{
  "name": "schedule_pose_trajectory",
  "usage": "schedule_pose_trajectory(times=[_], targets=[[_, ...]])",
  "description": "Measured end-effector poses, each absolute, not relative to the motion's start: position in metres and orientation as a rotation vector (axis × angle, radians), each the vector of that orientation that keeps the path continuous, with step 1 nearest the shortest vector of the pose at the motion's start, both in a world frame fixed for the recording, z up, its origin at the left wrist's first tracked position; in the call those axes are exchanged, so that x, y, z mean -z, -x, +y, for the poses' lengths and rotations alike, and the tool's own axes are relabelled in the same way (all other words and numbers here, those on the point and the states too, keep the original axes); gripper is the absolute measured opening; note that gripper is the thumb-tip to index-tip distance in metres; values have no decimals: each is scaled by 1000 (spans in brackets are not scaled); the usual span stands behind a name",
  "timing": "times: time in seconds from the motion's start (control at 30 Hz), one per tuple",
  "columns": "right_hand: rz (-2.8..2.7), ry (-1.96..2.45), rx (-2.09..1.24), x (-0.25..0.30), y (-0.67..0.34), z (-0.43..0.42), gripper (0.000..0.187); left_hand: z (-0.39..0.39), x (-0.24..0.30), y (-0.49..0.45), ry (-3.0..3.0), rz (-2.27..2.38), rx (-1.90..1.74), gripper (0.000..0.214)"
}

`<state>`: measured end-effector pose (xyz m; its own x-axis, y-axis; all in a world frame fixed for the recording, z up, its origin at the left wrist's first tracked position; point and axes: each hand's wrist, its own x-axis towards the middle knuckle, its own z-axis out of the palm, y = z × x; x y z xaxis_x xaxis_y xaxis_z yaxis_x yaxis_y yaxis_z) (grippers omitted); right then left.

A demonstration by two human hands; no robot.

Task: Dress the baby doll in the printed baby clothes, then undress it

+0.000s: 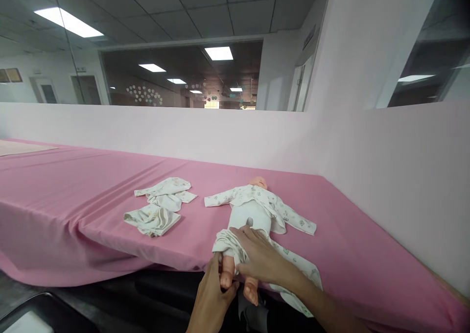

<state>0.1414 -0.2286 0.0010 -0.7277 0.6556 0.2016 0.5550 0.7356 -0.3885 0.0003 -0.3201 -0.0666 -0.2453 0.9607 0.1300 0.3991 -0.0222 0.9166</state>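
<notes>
A baby doll (253,203) lies on its back on the pink sheet (91,186), head away from me, wearing a white printed top with sleeves spread. White printed trousers (293,264) are bunched around its legs near the table's front edge. My left hand (213,294) is closed around the doll's left foot. My right hand (259,254) lies over the bunched trouser fabric at the doll's thighs, fingers curled on the cloth.
Two more small white garments (161,208) lie crumpled on the sheet left of the doll. A pale pink wall (385,176) runs behind and along the right side. A dark surface (110,298) lies below the table's front edge.
</notes>
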Motion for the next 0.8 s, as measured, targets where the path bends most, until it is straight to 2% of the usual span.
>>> schedule_pose_trajectory(times=[0.07,0.3,0.37,0.5,0.6,0.67,0.8], targets=[[-2635,993,-329,3,-143,-233,78,-320,70,1,-1447,1621,-1273,40],[-2577,1117,-145,14,-133,-223,70,-323,63,15,-1341,1522,-1285,70],[-2547,1158,-109,16,-131,-218,69,-323,57,24,-1338,1385,-1232,73],[-2495,1140,-122,19,-134,-216,60,-314,57,42,-1286,1269,-1146,69],[-2423,1083,-258,17,-149,-226,52,-303,66,52,-1255,1446,-1196,64],[-2348,1092,-353,19,-168,-235,49,-301,66,52,-1343,1620,-1252,54],[-2280,1222,-499,38,-226,-244,58,-304,40,31,-1609,1960,-1339,32]])
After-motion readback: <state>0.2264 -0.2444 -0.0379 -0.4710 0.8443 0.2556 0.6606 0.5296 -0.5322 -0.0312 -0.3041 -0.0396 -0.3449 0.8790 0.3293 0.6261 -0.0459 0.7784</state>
